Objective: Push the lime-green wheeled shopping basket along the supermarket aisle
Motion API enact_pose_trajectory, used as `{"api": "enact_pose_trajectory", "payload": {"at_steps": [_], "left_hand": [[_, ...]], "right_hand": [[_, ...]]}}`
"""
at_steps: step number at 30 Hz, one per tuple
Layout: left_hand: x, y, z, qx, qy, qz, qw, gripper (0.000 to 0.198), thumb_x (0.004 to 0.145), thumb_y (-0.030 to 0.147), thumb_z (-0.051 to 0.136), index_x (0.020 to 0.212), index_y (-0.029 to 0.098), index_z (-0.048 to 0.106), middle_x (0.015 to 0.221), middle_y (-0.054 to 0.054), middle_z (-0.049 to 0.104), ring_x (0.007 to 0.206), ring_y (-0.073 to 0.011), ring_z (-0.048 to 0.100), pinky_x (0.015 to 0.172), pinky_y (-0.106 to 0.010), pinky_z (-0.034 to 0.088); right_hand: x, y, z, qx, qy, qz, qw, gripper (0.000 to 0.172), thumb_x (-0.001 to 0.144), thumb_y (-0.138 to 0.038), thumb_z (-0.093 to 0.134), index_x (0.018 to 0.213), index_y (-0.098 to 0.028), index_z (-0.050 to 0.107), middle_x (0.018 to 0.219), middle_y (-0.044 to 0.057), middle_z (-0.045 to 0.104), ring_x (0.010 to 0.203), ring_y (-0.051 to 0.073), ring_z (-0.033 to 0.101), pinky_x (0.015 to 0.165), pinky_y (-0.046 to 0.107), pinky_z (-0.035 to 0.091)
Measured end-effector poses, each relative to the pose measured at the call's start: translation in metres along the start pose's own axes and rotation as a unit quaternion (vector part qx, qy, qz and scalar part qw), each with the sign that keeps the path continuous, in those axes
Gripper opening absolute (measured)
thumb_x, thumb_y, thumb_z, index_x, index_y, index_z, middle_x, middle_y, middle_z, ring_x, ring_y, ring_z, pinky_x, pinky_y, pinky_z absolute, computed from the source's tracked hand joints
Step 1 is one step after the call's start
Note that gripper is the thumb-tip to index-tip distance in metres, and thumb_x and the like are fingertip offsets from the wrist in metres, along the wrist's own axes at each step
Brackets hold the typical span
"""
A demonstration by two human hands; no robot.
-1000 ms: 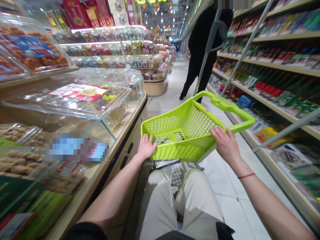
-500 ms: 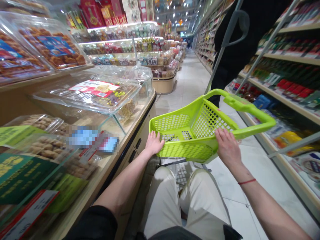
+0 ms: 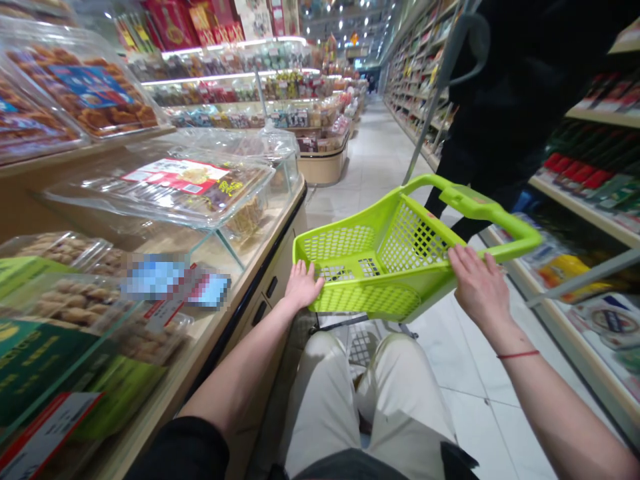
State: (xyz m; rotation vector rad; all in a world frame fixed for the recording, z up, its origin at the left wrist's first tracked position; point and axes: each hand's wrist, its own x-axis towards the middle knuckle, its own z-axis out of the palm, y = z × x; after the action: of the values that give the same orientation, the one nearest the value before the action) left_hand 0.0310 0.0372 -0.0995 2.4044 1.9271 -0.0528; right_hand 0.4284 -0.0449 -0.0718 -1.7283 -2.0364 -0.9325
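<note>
A bright green plastic shopping basket point(image 3: 365, 300) with lattice walls stands in front of my knees on a wheeled cart frame. Its floor shows through the top and holds no goods that I can see. My left hand point(image 3: 303, 285) grips the rim at the left corner, fingers hooked over the edge. At the right, my right hand point(image 3: 479, 283) holds the near rim close to where the green handle point(image 3: 525, 237) begins; its thumb is hidden. A red string point(image 3: 518, 355) circles my right wrist.
At the left, a wooden display counter point(image 3: 270, 247) bears clear packs of snacks point(image 3: 180, 183) and peanuts point(image 3: 75, 293). A person in dark clothes point(image 3: 520, 100) stands just beyond the handle. Stocked shelves point(image 3: 595, 187) line the right. A tiled aisle point(image 3: 367, 147) runs ahead.
My right hand has slid right along the rim toward the handle. The basket sits slightly further left in view. The dark-clothed person's legs show more behind it.
</note>
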Motion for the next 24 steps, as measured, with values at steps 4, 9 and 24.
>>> {"api": "enact_pose_trajectory", "payload": {"at_steps": [4,9,24], "left_hand": [[0.003,-0.001,0.001,0.008,0.004,0.002,1.0,0.068,0.098,0.047,0.026,0.151,0.005,0.034,0.158,-0.02,0.032,0.151,-0.0304,0.02,0.123,-0.043,0.017],[0.007,-0.002,0.004,0.016,0.01,0.006,1.0,0.069,0.098,0.047,0.026,0.15,0.005,0.035,0.157,-0.021,0.033,0.15,-0.0312,0.021,0.122,-0.044,0.019],[0.013,-0.006,0.005,0.016,0.023,-0.005,1.0,0.068,0.098,0.046,0.027,0.151,0.004,0.034,0.158,-0.021,0.032,0.15,-0.0312,0.02,0.122,-0.044,0.019]], "right_hand": [[0.0,0.002,0.0,0.003,-0.005,0.029,1.0,0.061,0.088,-0.003,0.041,0.149,-0.007,0.037,0.145,0.021,0.052,0.137,0.031,0.047,0.115,0.051,0.034],[0.002,-0.021,0.007,0.023,-0.006,0.034,0.999,0.062,0.088,-0.005,0.041,0.15,-0.007,0.034,0.147,0.022,0.049,0.139,0.032,0.043,0.114,0.052,0.035],[0.02,-0.092,0.022,0.081,-0.054,-0.043,0.994,0.056,0.087,0.0,0.04,0.141,-0.01,0.05,0.146,0.015,0.052,0.14,0.028,0.042,0.117,0.05,0.031]]}}
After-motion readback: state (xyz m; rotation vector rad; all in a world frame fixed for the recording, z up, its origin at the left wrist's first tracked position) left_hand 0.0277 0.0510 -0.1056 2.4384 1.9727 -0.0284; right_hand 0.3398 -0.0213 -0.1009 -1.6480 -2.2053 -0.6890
